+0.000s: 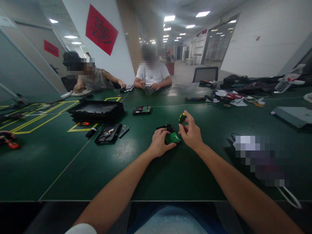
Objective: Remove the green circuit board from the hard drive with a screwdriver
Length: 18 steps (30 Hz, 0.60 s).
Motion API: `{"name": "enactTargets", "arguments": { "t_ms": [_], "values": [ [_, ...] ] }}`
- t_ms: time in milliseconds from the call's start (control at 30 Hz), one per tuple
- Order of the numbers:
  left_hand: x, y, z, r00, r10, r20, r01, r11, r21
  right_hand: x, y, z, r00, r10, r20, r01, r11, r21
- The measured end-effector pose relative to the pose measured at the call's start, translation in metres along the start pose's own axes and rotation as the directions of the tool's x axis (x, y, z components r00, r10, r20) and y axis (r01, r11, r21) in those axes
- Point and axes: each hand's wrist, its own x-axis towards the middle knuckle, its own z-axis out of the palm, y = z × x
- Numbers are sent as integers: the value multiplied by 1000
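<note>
Holds down with the left hand [159, 143] a flat black hard drive with a green circuit board [173, 138], on the wide dark-green table [146, 177] in front of the body, with the fingers over the far-left part and the thumb at the near edge. Pinches in the right hand [191, 131] a short yellow-and-black tool handle [182, 118], in a narrow grip between thumb and fingers, near the right side of the drive; cannot tell the exact place of its tip. Has to the left, well apart from both hands, an open black drive casing [107, 134] with a small loose circuit board [124, 130] just beside it. Has farther back a second black drive with green board [142, 110] and, more to the left, a large black rectangular plastic tray [97, 109]. Faces across the table a person in a white T-shirt [153, 75].
</note>
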Motion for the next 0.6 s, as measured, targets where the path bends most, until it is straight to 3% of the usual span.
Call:
{"name": "enactTargets", "arguments": {
  "t_ms": [233,600],
  "values": [
    [1,-2,2,1000,12,-13,-12,1000,12,0,-1,-1,999,-38,4,39,997,-66],
    [0,-1,1,1000,12,-11,-12,1000,11,0,0,0,999,-40,-16,39,999,-26]
  ]
}}
